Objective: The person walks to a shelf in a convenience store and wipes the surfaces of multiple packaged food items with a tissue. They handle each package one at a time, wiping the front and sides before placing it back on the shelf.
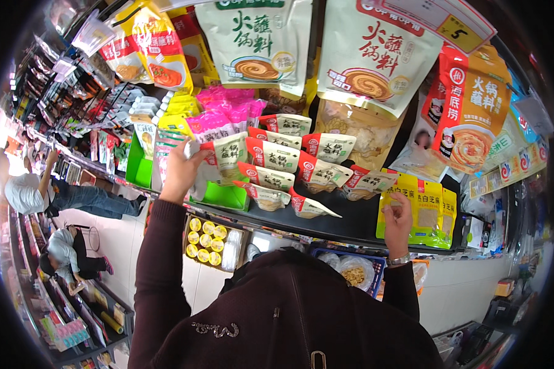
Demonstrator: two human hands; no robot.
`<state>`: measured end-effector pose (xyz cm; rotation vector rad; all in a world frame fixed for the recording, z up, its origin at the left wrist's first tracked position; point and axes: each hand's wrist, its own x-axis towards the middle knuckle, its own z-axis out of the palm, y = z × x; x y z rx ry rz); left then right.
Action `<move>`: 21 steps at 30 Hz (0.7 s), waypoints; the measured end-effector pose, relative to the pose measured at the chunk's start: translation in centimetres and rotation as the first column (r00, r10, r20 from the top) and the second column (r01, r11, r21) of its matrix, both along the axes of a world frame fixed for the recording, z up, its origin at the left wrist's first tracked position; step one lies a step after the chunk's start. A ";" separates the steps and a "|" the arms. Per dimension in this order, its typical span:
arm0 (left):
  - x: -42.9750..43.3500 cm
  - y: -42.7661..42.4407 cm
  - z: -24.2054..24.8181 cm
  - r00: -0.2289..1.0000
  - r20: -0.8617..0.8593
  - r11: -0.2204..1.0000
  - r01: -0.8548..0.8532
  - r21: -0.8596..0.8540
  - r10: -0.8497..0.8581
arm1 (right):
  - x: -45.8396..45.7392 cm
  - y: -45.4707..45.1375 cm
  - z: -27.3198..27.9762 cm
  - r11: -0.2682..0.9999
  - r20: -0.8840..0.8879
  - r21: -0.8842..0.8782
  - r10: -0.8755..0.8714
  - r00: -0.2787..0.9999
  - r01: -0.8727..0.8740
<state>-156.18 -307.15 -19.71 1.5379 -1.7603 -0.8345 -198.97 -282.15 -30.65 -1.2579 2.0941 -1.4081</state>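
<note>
My left hand [181, 171] pinches the red edge of a hot pot dipping sauce pouch [228, 159] at the left of a display. Something whitish and cloth-like [198, 182] is at that hand; most of it is hidden behind the fingers. Several matching pouches [271, 155] stand in staggered rows to the right. My right hand [398, 219], fingers loosely curled and apart, holds nothing that I can see. It is in front of yellow white-sesame packets [428, 212], close to the rightmost sauce pouch [367, 183]; contact is unclear.
A black shelf [321, 230] carries the pouches, with green boxes [221, 196] at left. Large dipping sauce bags [374, 55] hang above. Below are a carton of yellow-lidded cups [207, 240] and a blue crate [376, 276]. Two people [27, 189] are in the left aisle.
</note>
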 end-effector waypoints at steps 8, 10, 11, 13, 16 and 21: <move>3.1 8.3 10.3 0.991 -0.044 0.888 0.096 -0.449 -0.129 | 3.2 -1.2 5.7 0.949 0.105 -0.317 0.023 0.994 0.012; 2.5 11.1 12.9 0.984 0.033 0.834 0.166 -0.527 -0.174 | 4.4 -1.1 7.8 0.938 0.112 -0.340 0.107 0.988 -0.063; 1.7 12.3 13.6 0.980 0.099 0.787 0.197 -0.584 -0.171 | 5.0 -0.9 8.9 0.940 0.113 -0.320 0.165 0.980 -0.121; -0.2 13.6 14.3 0.920 0.041 0.705 0.327 -0.629 -0.390 | 5.7 -0.9 11.1 0.837 -0.044 -0.408 0.382 0.923 -0.366; -3.5 14.6 13.6 0.816 0.014 0.665 0.480 -0.571 -0.578 | 6.4 -0.3 13.7 0.659 -0.046 -0.297 0.713 0.699 -0.692; -9.2 15.0 11.3 0.619 0.032 0.543 0.712 -0.446 -0.785 | 7.7 1.4 13.6 0.583 0.000 -0.185 0.805 0.594 -0.791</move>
